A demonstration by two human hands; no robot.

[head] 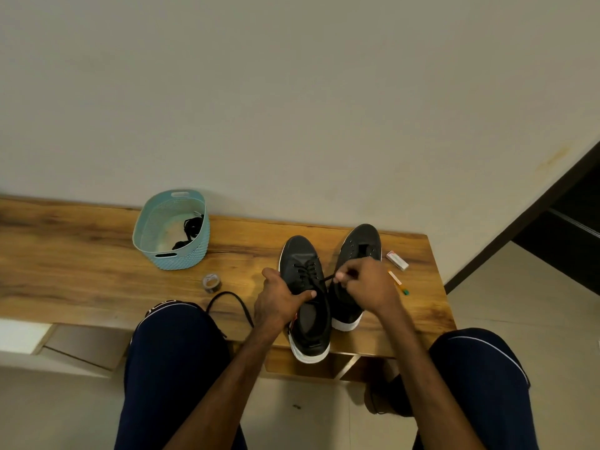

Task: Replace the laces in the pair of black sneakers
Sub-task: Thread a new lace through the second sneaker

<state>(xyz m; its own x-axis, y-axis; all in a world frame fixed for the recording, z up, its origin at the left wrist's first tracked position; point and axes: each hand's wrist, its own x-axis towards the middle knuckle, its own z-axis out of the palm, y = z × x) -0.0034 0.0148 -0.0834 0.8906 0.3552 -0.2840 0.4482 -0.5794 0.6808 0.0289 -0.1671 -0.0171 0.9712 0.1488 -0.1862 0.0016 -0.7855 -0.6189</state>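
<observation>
Two black sneakers with white soles stand side by side on the wooden bench (pixel 81 271). The left sneaker (pixel 305 287) is partly laced with a black lace. My left hand (pixel 279 302) grips its left side, thumb across the opening. My right hand (pixel 365 280) pinches the black lace end (pixel 328 278), pulled taut to the right from an eyelet. The right sneaker (pixel 358 245) has bare eyelets and is partly hidden behind my right hand. Another black lace (pixel 232 302) loops over the bench's front edge beside my left knee.
A light blue plastic basket (pixel 168 251) with black laces inside stands at the back left, against the wall. A tape roll (pixel 211 282) lies in front of it. A small white box (pixel 397 260) and an orange pen (pixel 398 282) lie right of the sneakers.
</observation>
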